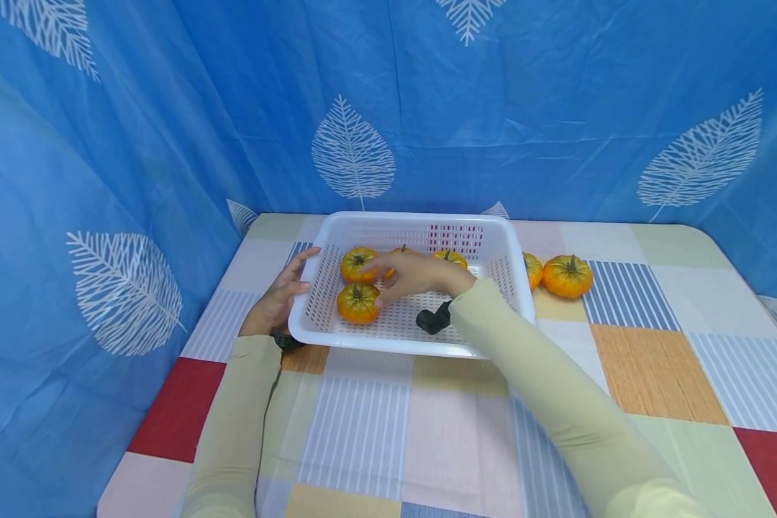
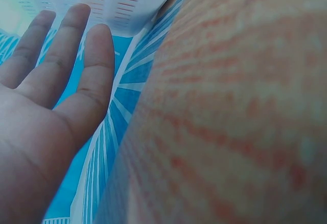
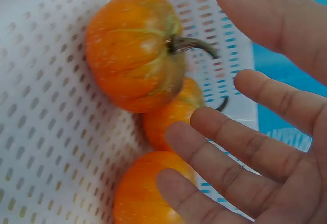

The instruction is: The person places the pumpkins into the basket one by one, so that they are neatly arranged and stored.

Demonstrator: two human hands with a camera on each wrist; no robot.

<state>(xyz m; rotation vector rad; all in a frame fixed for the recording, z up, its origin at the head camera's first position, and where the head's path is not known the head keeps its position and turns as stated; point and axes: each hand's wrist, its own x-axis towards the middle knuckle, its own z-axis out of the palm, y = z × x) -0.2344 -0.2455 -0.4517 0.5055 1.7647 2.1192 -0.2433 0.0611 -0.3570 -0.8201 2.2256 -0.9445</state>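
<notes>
A white perforated plastic basket (image 1: 411,347) stands on the table with several small orange pumpkins inside. At its left end, my left hand (image 1: 278,295) holds its fingers nearly straight against or close beside the rim; in the left wrist view that hand (image 2: 56,81) spreads its fingers beside the basket wall (image 2: 127,9). My right hand (image 1: 408,275) reaches over the basket's left half, between a front pumpkin (image 1: 356,306) and a back pumpkin (image 1: 356,260). In the right wrist view its fingers (image 3: 245,147) are loosely extended before a stemmed pumpkin (image 3: 133,50); whether they touch one I cannot tell.
Another pumpkin (image 1: 450,257) sits farther right in the basket, partly behind my wrist. Outside the basket's right end lie two more, a full one (image 1: 568,277) and a partly hidden one (image 1: 533,270). A blue leaf-patterned curtain (image 1: 421,144) hangs behind the checkered tablecloth (image 1: 460,439).
</notes>
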